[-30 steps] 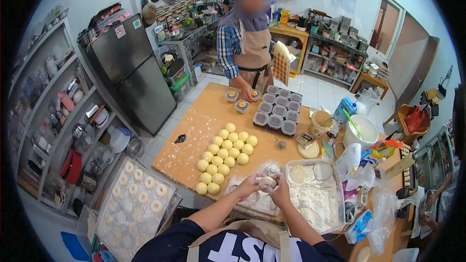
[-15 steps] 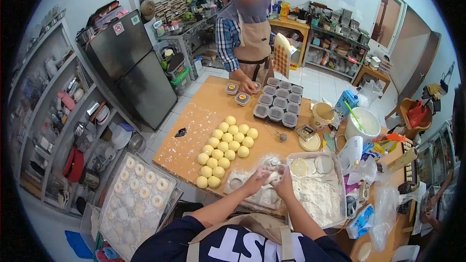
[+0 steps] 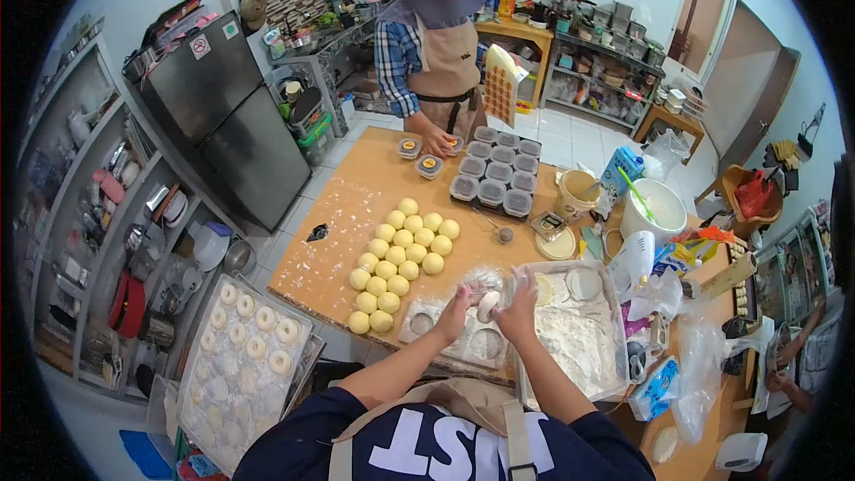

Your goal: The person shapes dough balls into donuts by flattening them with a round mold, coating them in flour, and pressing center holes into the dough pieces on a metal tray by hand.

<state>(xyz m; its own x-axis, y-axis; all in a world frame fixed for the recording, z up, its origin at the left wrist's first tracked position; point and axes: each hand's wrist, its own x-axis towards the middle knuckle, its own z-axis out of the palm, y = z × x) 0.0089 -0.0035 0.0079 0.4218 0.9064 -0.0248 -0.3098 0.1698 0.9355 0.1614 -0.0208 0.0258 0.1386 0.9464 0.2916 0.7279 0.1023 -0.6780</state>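
Between my two hands is a small, pale, rounded piece of dough (image 3: 488,305), dusted with flour. My right hand (image 3: 517,305) has its fingers against the dough's right side and appears to hold it. My left hand (image 3: 453,314) is just left of the dough, floury, its fingers stretched out and apart from it. Beneath them lies a floured board with round marks (image 3: 485,344). To the right, a white tray of flour (image 3: 614,352) holds loose flour and a few round discs. Yellow dough balls (image 3: 396,258) stand in rows beyond my left hand.
At left is a tray (image 3: 191,392) with ring-shaped dough pieces (image 3: 264,318). Across the wooden table (image 3: 343,205), another person's hand (image 3: 436,138) touches small lidded tubs (image 3: 429,167). More tubs (image 3: 494,169), a white bucket (image 3: 653,214) and a hand mixer (image 3: 634,258) stand at right.
My hands have moved apart; the dough, partly hidden between them before, now shows by my right fingers. The camera view has shifted slightly. The other person's hand stays at the tubs.
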